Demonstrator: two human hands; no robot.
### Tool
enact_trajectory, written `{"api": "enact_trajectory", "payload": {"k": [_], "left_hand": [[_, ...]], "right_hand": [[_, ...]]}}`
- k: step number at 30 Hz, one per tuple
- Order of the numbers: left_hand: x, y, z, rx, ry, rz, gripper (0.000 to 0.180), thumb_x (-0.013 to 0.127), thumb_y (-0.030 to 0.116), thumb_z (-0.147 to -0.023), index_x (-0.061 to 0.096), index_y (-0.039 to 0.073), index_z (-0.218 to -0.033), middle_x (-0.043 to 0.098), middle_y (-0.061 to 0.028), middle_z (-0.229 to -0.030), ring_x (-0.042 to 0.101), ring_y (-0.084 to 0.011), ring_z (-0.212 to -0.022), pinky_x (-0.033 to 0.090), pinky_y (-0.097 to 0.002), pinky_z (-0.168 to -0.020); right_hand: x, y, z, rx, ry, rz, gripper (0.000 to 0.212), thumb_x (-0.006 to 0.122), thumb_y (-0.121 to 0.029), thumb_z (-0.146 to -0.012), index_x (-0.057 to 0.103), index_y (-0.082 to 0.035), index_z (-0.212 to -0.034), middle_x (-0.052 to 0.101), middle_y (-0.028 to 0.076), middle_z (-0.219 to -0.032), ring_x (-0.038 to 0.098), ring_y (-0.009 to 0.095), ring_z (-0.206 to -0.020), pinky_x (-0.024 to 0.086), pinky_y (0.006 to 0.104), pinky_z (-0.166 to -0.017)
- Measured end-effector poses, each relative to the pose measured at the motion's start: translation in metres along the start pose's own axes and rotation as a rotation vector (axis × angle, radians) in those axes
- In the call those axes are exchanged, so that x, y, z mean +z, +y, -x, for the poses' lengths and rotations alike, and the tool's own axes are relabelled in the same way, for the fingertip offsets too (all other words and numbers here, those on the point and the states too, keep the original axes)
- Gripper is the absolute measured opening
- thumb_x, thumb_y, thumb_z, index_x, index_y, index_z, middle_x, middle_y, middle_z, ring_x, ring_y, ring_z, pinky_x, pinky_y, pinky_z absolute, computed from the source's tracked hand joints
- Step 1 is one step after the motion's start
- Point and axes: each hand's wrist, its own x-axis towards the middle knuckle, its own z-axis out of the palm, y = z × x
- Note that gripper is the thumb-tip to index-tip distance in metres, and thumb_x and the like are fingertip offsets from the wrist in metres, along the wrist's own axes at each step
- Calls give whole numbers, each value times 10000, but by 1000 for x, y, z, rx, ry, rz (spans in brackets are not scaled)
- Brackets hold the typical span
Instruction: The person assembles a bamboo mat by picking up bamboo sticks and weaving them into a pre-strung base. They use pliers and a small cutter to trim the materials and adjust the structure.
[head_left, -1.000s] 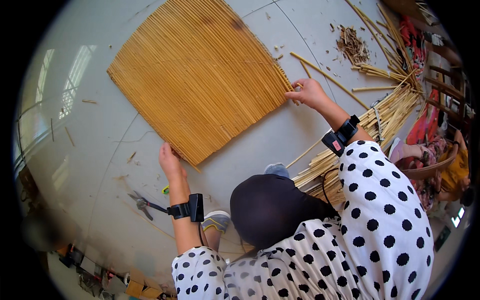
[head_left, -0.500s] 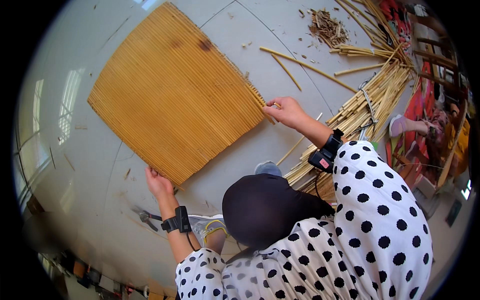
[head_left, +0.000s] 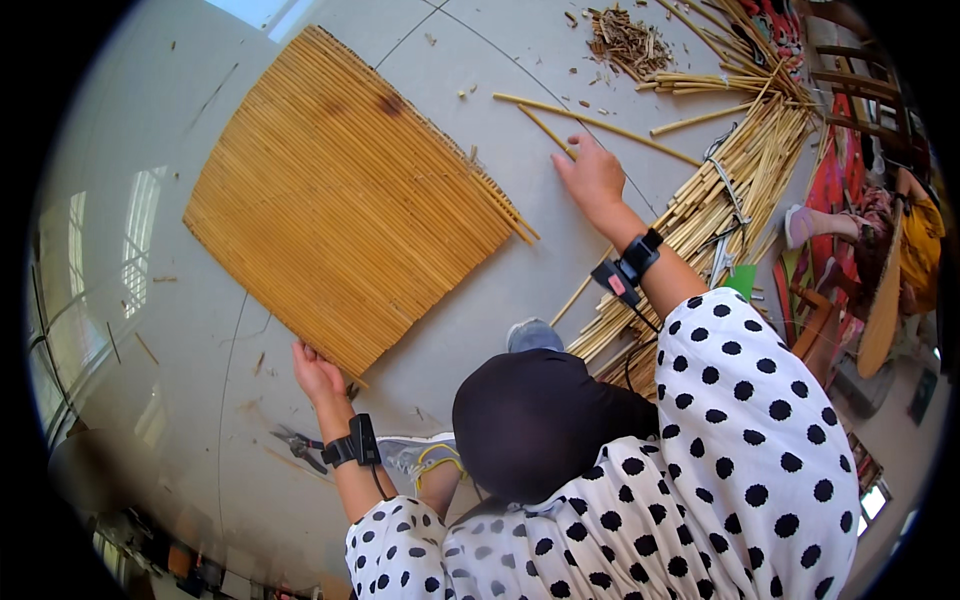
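Head view — left hand (head_left: 320, 374) at edge of mat (head_left: 345, 205) — bare floor (head_left: 480, 300) rightward.

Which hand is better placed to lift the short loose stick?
Likely the right hand: it is at the lower end of the short stick, while the left hand is at the mat.

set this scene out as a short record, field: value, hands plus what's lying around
work: flat yellow-brown mat of thin parallel sticks, spread over the grey tiled floor
left hand: bare, at the mat's lower-left edge, fingertips partly hidden
right hand: bare, off the mat, fingers by one end of a short thin tan stick; contact unclear
stock: tied bundle of long straw-coloured sticks, right of the mat
scrap: small heap of brown chips, upper right
tool: dark-handled metal cutting tool, below the left hand in view
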Motion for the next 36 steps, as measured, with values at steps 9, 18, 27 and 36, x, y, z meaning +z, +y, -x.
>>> {"api": "enact_trajectory", "payload": {"k": [9,18,27,36], "left_hand": [[-4,0,-5,62,7,-265,245,531,233,-946,566,25,-1070,605,-46,-988,561,-141,-906,443,-286,-761],[26,23,14,523,252,-761,330,535,107,-924,527,-43,-1217,571,-119,-1153,536,-186,-1068,422,-301,-930],[93,25,39,670,-30,-686,240,519,101,-945,582,-29,-1137,568,-91,-1103,537,-151,-1013,423,-275,-912],[135,-2,72,559,-358,-808,182,550,101,-936,617,-1,-1072,593,-39,-1024,555,-118,-933,446,-241,-827]], "right_hand": [[15,45,-21,-180,-164,-120,234,671,-241,-823,656,-73,-986,679,111,-804,645,257,-739,505,378,-651],[-25,36,37,160,-930,-1052,210,607,-191,-911,622,-20,-1033,410,-79,-589,306,30,-480,233,202,-438],[-29,38,55,137,-1051,-1257,210,604,-220,-921,615,-37,-1023,327,-94,-582,233,30,-462,178,215,-432],[-15,28,60,82,-808,-1006,232,625,-227,-897,641,-25,-1008,474,-51,-597,380,59,-478,297,226,-446]]}}
